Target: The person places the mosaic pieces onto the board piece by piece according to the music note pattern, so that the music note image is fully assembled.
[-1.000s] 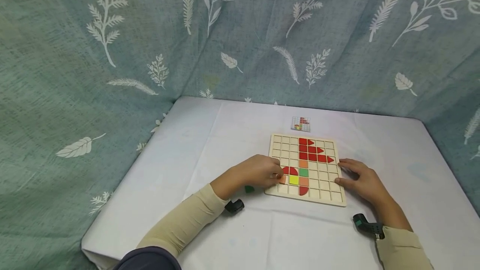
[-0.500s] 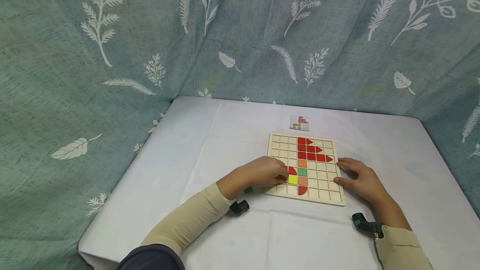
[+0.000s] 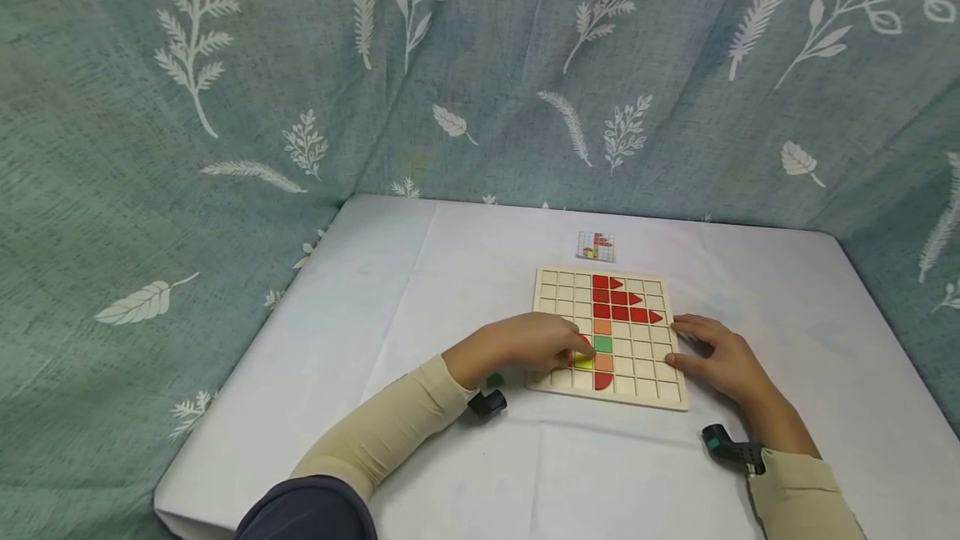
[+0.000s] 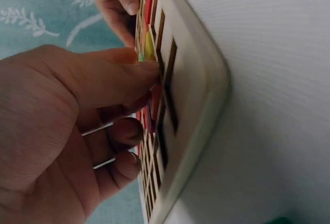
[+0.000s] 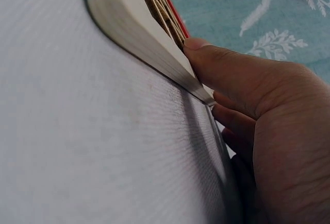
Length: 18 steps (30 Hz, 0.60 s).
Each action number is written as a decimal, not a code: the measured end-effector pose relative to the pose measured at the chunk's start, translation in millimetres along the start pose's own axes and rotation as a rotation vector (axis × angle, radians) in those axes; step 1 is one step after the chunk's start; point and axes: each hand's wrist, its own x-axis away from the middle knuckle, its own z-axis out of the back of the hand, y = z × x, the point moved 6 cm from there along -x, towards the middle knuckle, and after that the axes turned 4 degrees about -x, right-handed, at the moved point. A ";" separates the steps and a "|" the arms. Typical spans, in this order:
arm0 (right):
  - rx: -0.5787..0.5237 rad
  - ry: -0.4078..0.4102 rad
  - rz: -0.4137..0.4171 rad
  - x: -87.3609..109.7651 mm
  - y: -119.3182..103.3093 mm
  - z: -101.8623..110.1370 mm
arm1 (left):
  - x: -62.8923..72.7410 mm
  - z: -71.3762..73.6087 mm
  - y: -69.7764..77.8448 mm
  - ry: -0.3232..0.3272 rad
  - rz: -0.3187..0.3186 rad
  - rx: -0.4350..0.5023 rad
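A wooden grid board (image 3: 645, 394) lies on the table with coloured tiles set in its squares. My left hand (image 3: 536, 342) is over its lower left part, index finger extended onto the yellow tile (image 3: 582, 362). In the left wrist view, the thumb (image 4: 139, 74) comes down at the board's surface and the other fingers bend beside it. An orange tile (image 3: 603, 362) and a green tile (image 3: 602, 344) show just right of the fingertip; the tiles under the hand are hidden. My right hand (image 3: 720, 358) rests against the board's right edge, thumb tip on the rim (image 5: 193, 72).
A small pattern card (image 3: 596, 246) lies behind the board. A loose green piece (image 3: 495, 380) is on the white tablecloth (image 3: 450, 457) beside the left wrist. Red tiles (image 3: 619, 298) form rows in the board's upper half. A leaf-patterned curtain (image 3: 480, 65) stands behind.
My left hand has shifted right across the board, from the orange tile at the left to the yellow tile, and its index finger has straightened. The right hand stays at the edge.
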 end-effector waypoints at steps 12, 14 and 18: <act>0.002 0.005 -0.006 -0.4 -0.5 0.6 | -6.7 -1.7 -0.6 -0.035 0.037 -0.016; -0.005 0.008 -0.003 -0.3 -0.4 1.0 | -6.5 -1.0 0.1 -0.032 0.034 -0.035; -0.016 0.009 0.003 0.0 -0.9 1.3 | -6.0 -1.1 0.8 -0.022 0.029 -0.049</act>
